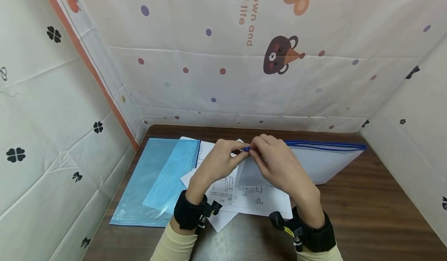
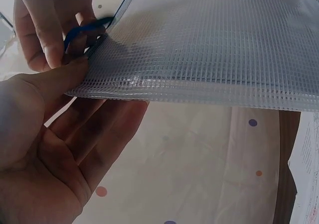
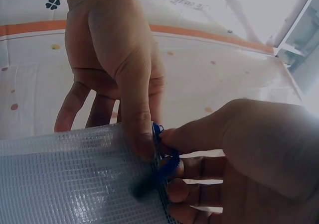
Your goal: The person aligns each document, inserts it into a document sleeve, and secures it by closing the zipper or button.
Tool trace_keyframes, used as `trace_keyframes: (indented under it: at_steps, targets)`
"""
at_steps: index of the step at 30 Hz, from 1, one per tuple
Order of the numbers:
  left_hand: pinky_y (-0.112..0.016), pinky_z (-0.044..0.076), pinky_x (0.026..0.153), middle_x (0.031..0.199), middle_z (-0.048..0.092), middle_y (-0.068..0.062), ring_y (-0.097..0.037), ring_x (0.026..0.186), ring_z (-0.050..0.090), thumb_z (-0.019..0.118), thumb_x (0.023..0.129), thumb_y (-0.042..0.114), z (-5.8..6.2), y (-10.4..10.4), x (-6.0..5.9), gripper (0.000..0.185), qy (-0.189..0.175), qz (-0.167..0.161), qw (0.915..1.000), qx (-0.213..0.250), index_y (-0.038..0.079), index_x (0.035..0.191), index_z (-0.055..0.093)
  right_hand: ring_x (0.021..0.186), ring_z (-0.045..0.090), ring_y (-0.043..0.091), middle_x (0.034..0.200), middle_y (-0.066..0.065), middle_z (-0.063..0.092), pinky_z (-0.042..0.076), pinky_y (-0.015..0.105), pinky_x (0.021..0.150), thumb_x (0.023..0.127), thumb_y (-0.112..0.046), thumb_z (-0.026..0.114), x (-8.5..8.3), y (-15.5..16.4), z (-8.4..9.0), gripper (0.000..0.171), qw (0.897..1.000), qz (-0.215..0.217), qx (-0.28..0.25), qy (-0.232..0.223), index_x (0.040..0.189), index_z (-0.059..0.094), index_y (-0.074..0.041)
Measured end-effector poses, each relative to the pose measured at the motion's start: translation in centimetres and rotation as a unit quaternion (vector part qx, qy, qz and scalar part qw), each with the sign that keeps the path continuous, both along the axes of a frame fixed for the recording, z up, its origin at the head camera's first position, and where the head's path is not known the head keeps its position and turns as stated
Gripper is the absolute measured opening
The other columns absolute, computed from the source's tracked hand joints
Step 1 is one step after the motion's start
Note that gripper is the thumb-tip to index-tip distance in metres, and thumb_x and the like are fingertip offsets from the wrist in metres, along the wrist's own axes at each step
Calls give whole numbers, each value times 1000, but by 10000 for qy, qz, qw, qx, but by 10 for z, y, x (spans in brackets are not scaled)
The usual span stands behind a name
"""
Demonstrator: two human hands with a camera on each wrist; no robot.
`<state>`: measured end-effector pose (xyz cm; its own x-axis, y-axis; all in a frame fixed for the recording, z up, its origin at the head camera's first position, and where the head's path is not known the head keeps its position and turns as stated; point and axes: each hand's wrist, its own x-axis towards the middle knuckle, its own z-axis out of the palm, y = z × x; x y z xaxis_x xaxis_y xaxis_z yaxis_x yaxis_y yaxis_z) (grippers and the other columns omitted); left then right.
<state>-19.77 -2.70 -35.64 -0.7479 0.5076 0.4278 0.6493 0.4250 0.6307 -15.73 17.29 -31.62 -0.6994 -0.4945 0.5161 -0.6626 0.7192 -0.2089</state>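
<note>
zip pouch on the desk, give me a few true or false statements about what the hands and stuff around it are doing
1. The left hand pinches the corner of the clear mesh pouch. True.
2. The right hand lies flat on the table. False: it grips the blue zipper pull at the pouch's end.
3. A light blue mesh pouch lies to the left of the hands. True.
4. The printed sheets sit on top of the clear mesh pouch. False: they lie on the table, under the hands.
5. The clear mesh pouch has red trim. False: its zipper edge is blue.
</note>
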Motion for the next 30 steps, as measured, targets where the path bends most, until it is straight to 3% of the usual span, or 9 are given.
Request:
trace_keyframes:
  at_steps: [13,30]
  targets:
    - [-27,59,85,119,78,-5,-21,109,74,69,105,16,2,1,0,27,-124,-100,9999,-23,9,130,76,75,55,16,89,1,65,46,38,71,100,-8,72,-2,6,-2,7,9997,-84,-32,246,99,66,-10]
    - [-26,59,85,121,77,-4,-19,109,74,68,106,16,1,0,0,28,-169,-99,9998,-35,9,132,75,73,53,15,87,1,64,45,38,71,100,-8,72,-1,6,1,6,9998,-130,6,166,99,67,-9]
